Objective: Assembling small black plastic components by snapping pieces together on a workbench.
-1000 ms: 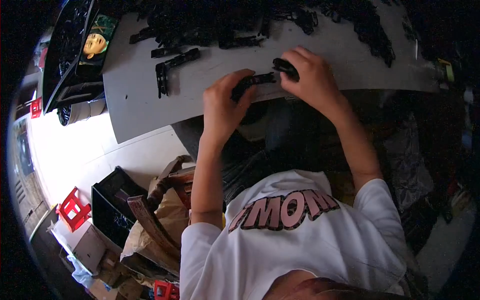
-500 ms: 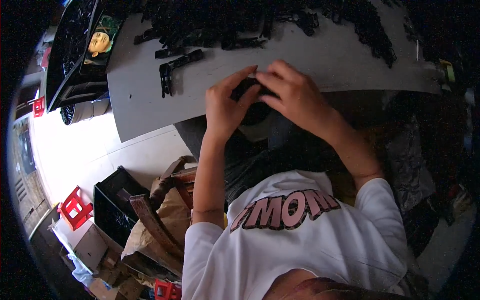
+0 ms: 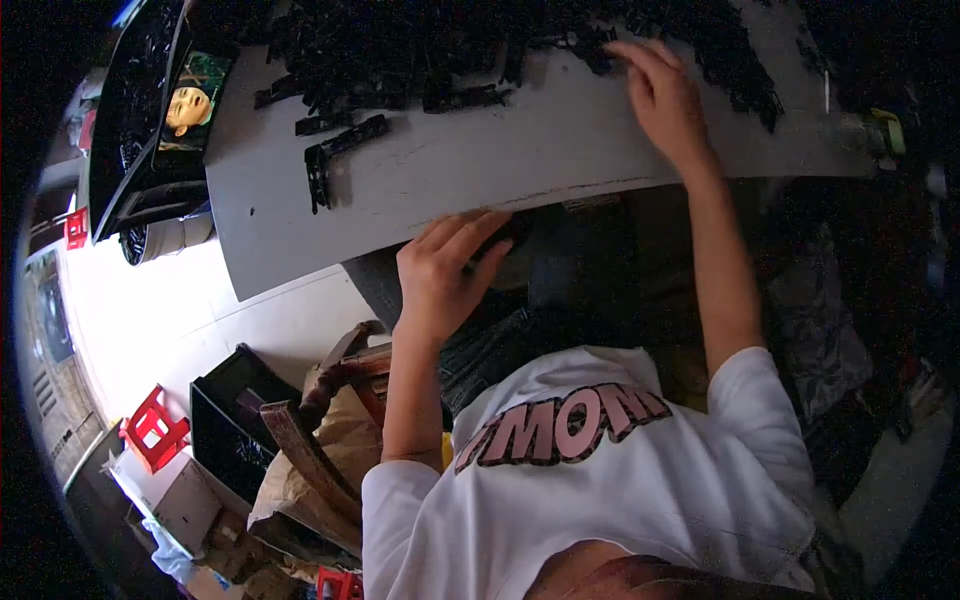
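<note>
Reading the view as a clock face with twelve at the top, the left hand (image 3: 440, 265) lies just off the centre toward eleven, at the near edge of the broad, flat grey tabletop (image 3: 500, 150). Its fingers are curled with the thumb set apart from them, leaving a partly open curve; the space inside is dark, so I cannot tell whether it has hold of anything. The right hand (image 3: 668, 110) is between one and two o'clock, over the tabletop, its fingers stretched out and parted from the thumb. Its fingertips are at a small, jagged black part (image 3: 590, 50) on the near side of the pile; whether they touch it I cannot tell, and no grip on it shows. The wide, tangled pile of black parts (image 3: 390, 50) spreads across the tabletop around twelve. Between ten and eleven, apart from the pile, two slim black pieces (image 3: 318, 180) lie with their ends together, forming a corner. At ten, a lit rectangular screen (image 3: 197, 100) leans beside a deep black container (image 3: 130, 130). Around eight, on the floor side, are a red plastic stool (image 3: 155, 430) and an open black bin (image 3: 235, 400), with a brown wooden chair (image 3: 310, 455) toward seven.
</note>
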### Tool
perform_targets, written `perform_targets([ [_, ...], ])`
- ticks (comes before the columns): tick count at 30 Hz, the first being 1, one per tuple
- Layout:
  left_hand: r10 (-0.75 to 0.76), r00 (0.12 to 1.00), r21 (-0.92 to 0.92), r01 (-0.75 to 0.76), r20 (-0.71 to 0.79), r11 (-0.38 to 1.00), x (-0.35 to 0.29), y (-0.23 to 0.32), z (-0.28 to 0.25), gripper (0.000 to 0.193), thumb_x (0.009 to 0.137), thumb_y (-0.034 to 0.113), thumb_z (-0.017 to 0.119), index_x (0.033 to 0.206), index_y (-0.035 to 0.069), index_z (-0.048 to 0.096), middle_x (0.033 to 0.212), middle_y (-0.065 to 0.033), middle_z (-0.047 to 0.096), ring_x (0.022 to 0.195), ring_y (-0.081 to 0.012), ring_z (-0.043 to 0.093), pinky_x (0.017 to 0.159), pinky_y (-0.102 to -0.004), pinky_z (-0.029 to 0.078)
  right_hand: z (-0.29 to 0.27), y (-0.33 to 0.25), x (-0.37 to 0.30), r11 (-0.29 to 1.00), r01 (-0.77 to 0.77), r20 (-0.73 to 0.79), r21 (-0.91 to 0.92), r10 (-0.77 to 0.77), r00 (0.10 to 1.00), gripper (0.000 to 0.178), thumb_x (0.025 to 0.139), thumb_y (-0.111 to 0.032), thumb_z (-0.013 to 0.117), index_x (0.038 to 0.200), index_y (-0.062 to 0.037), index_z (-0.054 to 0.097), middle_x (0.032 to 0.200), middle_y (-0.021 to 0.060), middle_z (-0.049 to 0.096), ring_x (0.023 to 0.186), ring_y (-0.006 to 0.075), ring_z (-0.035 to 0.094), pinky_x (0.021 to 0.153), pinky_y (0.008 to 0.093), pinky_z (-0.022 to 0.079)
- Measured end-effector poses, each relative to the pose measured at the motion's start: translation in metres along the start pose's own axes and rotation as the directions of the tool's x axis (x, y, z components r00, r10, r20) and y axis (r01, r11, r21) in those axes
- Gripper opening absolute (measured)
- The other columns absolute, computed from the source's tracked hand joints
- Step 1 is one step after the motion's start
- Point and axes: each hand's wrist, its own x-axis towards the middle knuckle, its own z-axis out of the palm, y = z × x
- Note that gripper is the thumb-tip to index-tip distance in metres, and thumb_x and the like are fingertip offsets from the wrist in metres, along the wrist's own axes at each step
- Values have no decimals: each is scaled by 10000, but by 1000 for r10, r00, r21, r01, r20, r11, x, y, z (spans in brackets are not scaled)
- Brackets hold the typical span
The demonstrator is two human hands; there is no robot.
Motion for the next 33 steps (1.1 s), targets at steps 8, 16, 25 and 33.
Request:
perform_targets([
  [8,48,995,172,-32,-91,985,26,-11,-1,230,727,34,620,953,81,621,917,-84,604,807,-263,582,677,-338,484,1,31,-12,936,-105,-7,-336,109,994,138,846,-169,586,903,-43,591,822,81,553,664,217,551,613,347,466],
  [16,41,985,623,74,-169,778,71,-22,3,262,752,126,599,1014,130,598,1013,-26,541,927,-237,503,677,-334,459,2,-25,-43,883,-316,107,347,297,949,173,865,-132,539,1009,-35,551,740,36,508,630,111,500,552,294,421],
  [25,157,978,643,-34,-136,765,67,-25,2,203,733,130,615,934,107,597,960,-48,552,913,-248,508,751,-368,422,20,-56,-34,987,-117,224,-112,140,964,152,937,-211,436,943,-86,522,558,79,460,429,204,435,421,370,346],
  [33,-96,980,190,129,-175,973,45,-18,0,226,766,66,576,992,55,565,940,-118,548,848,-326,537,711,-367,441,-8,45,14,872,-122,-193,-473,32,981,241,902,-312,490,1000,-103,560,882,93,580,709,280,584,610,379,490],
])
